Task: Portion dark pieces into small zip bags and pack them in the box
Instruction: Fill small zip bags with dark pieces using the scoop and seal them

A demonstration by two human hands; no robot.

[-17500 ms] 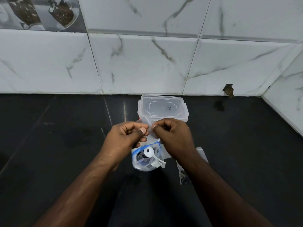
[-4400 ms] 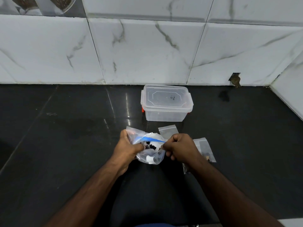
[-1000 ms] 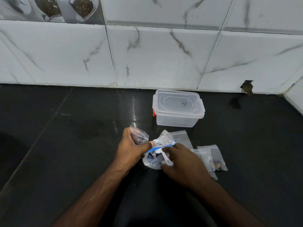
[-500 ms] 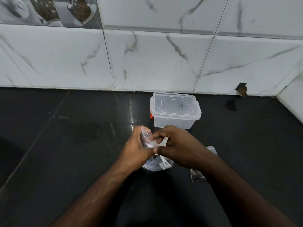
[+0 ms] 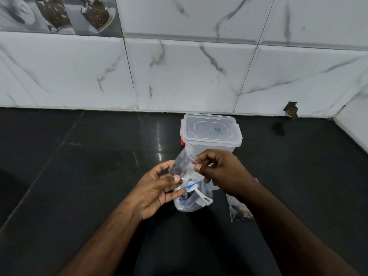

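We see a small clear zip bag [image 5: 183, 163] held up above a black counter, pinched at its upper right edge between the thumb and curled fingers of the right hand [image 5: 221, 172]. The left hand [image 5: 157, 188] meets the bag's lower left corner, its thumb and forefinger closing on the plastic there while the remaining fingers lie loosely extended. Just beneath both hands we find a larger clear bag [image 5: 192, 199] with a blue zip strip resting on the counter; it holds dark pieces and a white plastic scoop [image 5: 200, 196]. Directly behind the hands stands the clear plastic box [image 5: 211, 133], its lid on, an orange-red clasp showing at its left side. To the right, partly covered by the right forearm, we note a filled small bag [image 5: 239, 211] lying flat, brown and dark pieces showing through it. The polished black counter [image 5: 79, 176] throws back a streak of light just left of the box. It runs to a wall of white marble-veined tiles [image 5: 189, 76], with a picture tile [image 5: 59, 14] of cups at upper left and a chipped hole [image 5: 291, 111] low on the right, near the corner.
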